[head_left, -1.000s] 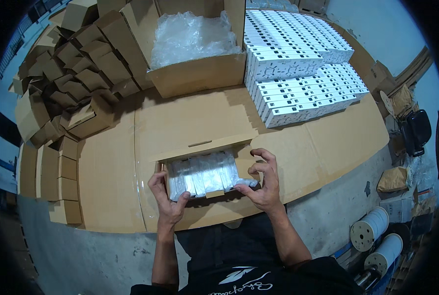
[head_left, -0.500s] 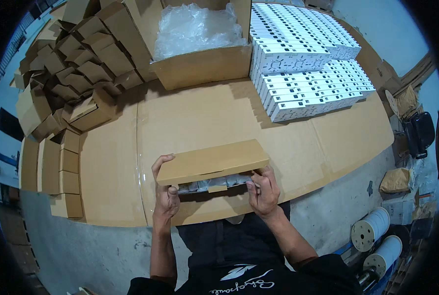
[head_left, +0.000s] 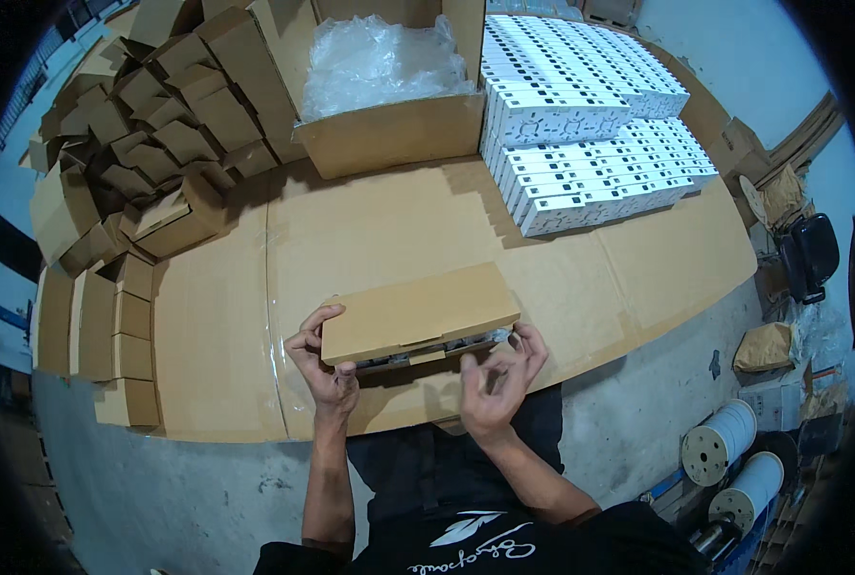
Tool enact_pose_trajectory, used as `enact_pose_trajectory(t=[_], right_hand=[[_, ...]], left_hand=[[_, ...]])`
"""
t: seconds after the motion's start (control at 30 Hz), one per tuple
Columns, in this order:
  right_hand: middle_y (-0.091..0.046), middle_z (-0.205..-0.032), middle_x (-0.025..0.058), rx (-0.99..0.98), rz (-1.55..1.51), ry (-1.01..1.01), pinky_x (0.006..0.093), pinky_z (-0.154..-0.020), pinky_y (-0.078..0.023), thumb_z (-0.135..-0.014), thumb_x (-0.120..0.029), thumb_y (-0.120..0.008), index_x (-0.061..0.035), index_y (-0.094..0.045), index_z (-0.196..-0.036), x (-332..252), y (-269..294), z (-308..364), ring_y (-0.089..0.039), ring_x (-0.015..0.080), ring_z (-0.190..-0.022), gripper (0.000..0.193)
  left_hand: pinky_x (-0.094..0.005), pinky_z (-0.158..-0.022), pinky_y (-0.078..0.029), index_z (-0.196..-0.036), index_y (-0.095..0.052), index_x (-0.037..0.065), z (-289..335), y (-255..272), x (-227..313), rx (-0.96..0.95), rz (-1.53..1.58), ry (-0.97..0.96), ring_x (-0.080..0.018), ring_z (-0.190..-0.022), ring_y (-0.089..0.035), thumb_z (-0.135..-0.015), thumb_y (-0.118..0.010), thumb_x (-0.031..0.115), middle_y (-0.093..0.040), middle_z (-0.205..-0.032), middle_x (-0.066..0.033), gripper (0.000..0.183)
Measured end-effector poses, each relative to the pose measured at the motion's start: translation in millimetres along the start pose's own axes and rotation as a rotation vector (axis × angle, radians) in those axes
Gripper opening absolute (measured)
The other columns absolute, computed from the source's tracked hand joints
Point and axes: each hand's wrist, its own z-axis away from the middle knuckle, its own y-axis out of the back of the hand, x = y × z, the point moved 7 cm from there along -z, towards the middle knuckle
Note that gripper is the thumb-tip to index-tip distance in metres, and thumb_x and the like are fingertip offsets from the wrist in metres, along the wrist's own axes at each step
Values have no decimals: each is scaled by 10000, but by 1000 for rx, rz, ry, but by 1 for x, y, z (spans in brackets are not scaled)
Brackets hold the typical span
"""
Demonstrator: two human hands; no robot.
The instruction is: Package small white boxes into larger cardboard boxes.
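Observation:
A small flat cardboard box (head_left: 418, 311) lies on the cardboard-covered table (head_left: 581, 278) right in front of me, its lid folded down over white plastic-wrapped parts that still show along the front gap. My left hand (head_left: 320, 369) grips the box's left end, thumb below and fingers curled on the lid edge. My right hand (head_left: 499, 379) hovers at the box's front right corner, fingers spread and bent, fingertips close to the front flap.
A large open carton (head_left: 389, 129) lined with clear plastic stands at the back. Rows of white boxed parts (head_left: 581, 125) are stacked at the back right. A heap of small folded cardboard boxes (head_left: 130, 163) fills the left side. Two white spools (head_left: 725, 460) stand on the floor at the right.
The box was open with its wrapped contents showing; the lid has been folded down over them. My right hand has come off the box's right end and now hovers with fingers spread.

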Motion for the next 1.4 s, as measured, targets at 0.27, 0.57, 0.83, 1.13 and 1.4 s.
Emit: enact_pose_trajectory(t=[0.27,0.57,0.83,1.13,1.4], right_hand=[[-334,-1433,255,-273,450,322,524,-1115,-335,-718,-150,-880,-144,-733,-1035,-32,-21,3,-340,461,-1365,349],[-382,-1346,199,-289,439,369,539,-1118,-351,-681,-109,-870,-165,-762,-999,-33,-13,3,-375,423,-1316,340],[-393,-1252,172,-380,428,398,540,-1111,-373,-701,-61,-813,-163,-755,-1028,-31,-8,-4,-406,419,-1285,348],[-449,-1247,206,-244,352,284,472,-986,-468,-733,25,-777,-85,-627,-1175,-19,12,-25,-509,369,-1161,479],[-400,-1315,207,-313,557,490,525,-1077,-374,-678,-153,-872,-79,-728,-979,-59,-20,-6,-401,413,-1281,343]], left_hand=[[-446,-1061,-391,-1254,-407,106,2,5,2,-66,-40,-73,-315,-1229,-521,-883,-624,663,-553,-1283,-209,704],[-482,-1074,-393,-1119,-555,80,-2,8,11,-189,-77,-106,-344,-1265,-511,-908,-680,556,-548,-1304,-192,535],[-493,-1144,-331,-1092,-569,97,1,12,11,-268,-50,0,-346,-1329,-466,-896,-749,418,-508,-1375,-198,417],[-504,-1155,-315,-1096,-575,97,0,14,10,-314,-24,11,-342,-1343,-449,-882,-763,370,-502,-1379,-189,394],[-484,-1148,-304,-1105,-572,87,2,9,9,-254,-14,19,-332,-1335,-450,-892,-746,379,-505,-1374,-191,402]])
